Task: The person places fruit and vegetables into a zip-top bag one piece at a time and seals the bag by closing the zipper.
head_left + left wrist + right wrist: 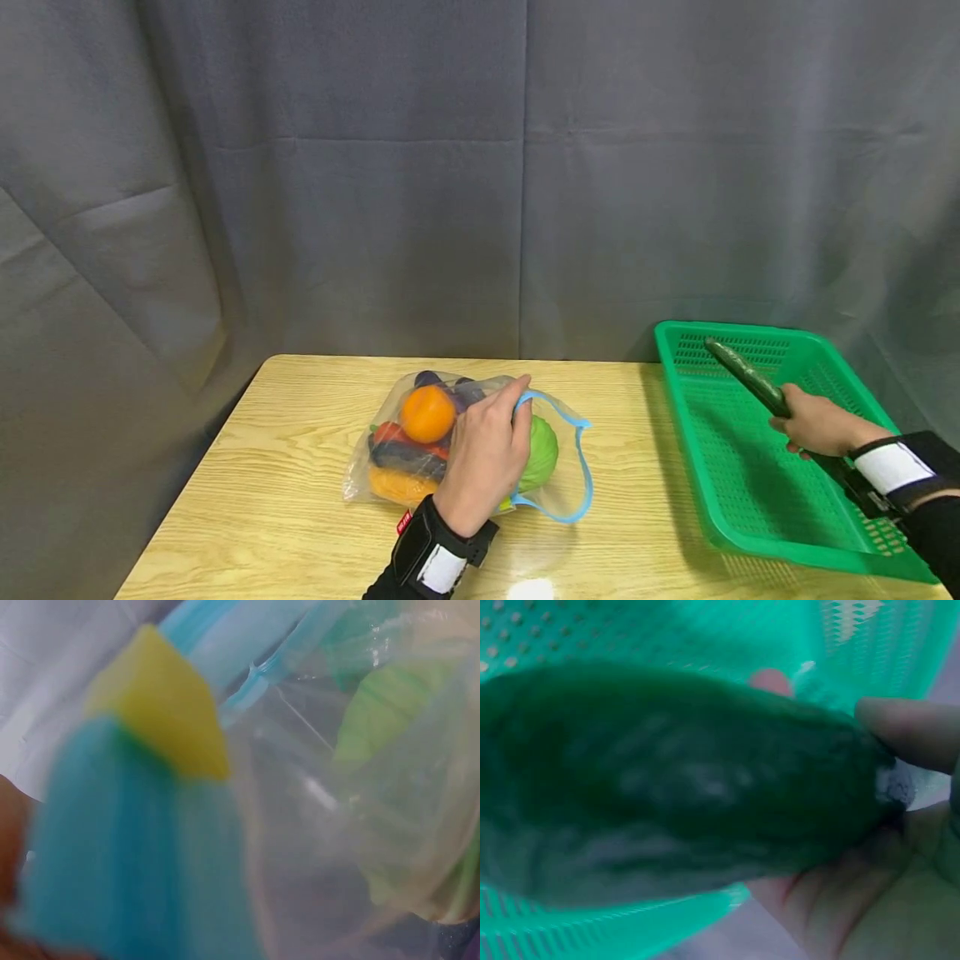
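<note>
My right hand (pixel 825 423) grips a long dark green cucumber (pixel 750 379) and holds it over the green basket (pixel 693 467). In the right wrist view, my fingers and thumb close around the end of the cucumber (pixel 675 780). My left hand (pixel 483 450) holds the blue rim of a clear plastic bag (pixel 566 492), which lies on the table with its mouth toward the basket. Inside the bag are an orange (pixel 428 413), a green cabbage (pixel 540 454), something red, dark purple vegetables and a yellow corn-like piece (pixel 401 486). A blurred yellow and blue part (pixel 165 705) fills the left wrist view.
The light wooden table (pixel 255 467) carries the bag at its middle and the basket at its right. A grey curtain (pixel 405 208) hangs behind the table and along its left side. A small red tag (pixel 404 522) shows by the left wrist.
</note>
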`<action>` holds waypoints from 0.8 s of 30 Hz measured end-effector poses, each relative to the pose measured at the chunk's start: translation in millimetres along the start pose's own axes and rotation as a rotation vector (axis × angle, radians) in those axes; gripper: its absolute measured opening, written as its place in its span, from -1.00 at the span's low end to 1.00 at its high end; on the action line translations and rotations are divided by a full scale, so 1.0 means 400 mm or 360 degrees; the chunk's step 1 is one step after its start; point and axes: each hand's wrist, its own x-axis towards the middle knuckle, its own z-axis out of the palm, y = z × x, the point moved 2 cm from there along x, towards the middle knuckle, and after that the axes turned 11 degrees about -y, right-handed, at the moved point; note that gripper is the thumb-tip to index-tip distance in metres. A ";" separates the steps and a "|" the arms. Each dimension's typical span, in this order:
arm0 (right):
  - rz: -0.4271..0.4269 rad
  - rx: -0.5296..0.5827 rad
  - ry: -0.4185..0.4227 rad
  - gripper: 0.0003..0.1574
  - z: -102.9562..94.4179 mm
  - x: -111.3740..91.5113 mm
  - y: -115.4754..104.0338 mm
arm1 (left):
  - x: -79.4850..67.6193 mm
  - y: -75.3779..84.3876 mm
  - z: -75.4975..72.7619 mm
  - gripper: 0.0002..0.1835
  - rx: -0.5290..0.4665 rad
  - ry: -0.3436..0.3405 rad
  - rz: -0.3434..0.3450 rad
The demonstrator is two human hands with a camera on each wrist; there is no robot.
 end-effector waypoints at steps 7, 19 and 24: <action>-0.0129 -0.0042 0.0014 -0.18 0.035 -0.083 -0.094 | 0.003 0.002 0.008 -0.69 -0.0005 0.0019 -0.0034; -0.0657 -0.0291 0.0268 -0.68 0.173 -0.162 -0.291 | 0.008 0.010 0.013 -0.68 -0.0009 0.0020 -0.0066; -0.0859 -0.0489 0.0435 -0.77 0.223 -0.152 -0.352 | 0.006 0.011 0.016 -0.68 -0.0006 0.0016 -0.0089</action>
